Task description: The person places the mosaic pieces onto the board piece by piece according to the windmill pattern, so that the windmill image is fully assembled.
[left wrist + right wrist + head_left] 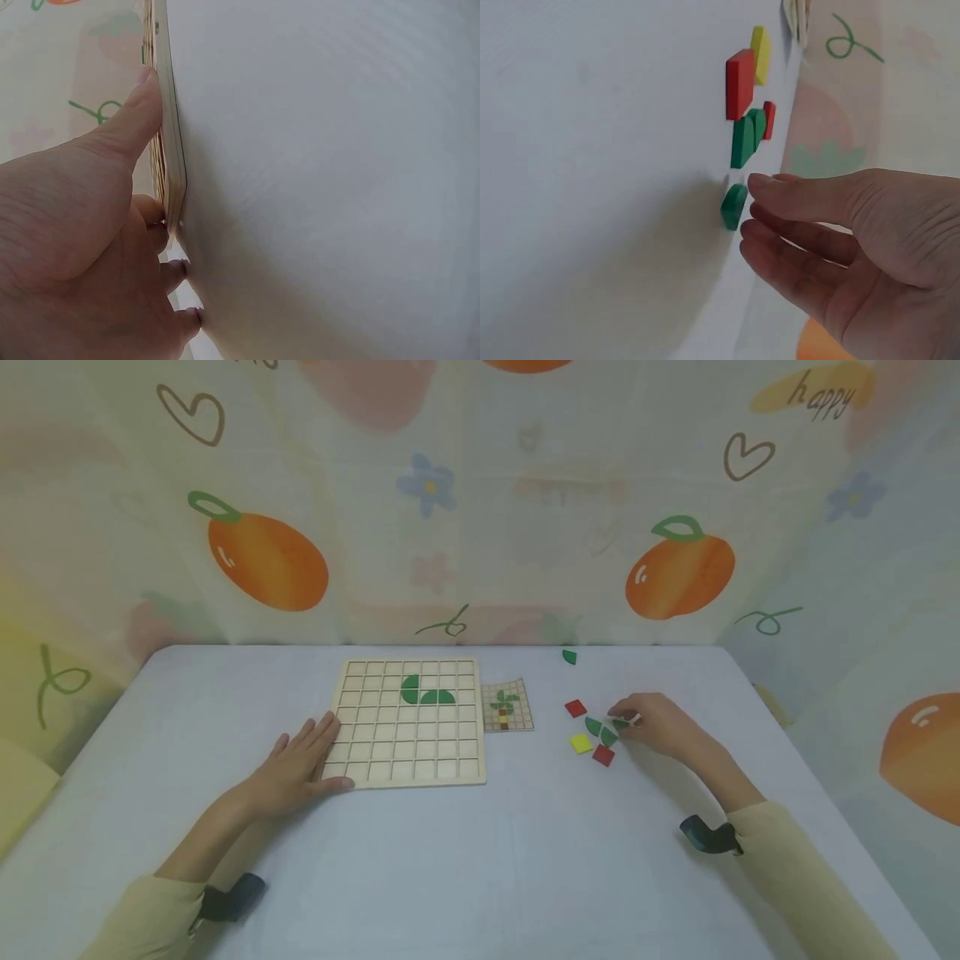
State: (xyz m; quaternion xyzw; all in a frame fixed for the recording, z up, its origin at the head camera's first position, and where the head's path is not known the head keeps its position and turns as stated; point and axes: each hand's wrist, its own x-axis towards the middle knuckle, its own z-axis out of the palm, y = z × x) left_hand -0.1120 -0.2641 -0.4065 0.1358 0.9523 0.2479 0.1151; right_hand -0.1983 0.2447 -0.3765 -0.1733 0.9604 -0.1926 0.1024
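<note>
A square wooden grid board (405,743) lies on the table with several green quarter-circle pieces (446,697) in its upper cells. My left hand (288,768) rests at its left side, fingers stretched along the edge and thumb at the near corner; the left wrist view shows the thumb (139,112) against the rim. To the right, my right hand (656,724) hovers by a small group of loose pieces. Its thumb and fingers are parted beside a green quarter-circle piece (735,207), which sits on the table just beyond the fingertips. Two more green pieces (609,737) lie close by.
Among the loose pieces are two red squares (603,755) and a yellow square (581,743). A slightly curled pattern card (517,714) adjoins the board's right edge. Another green piece (570,657) lies near the table's far edge, before a printed curtain (480,543).
</note>
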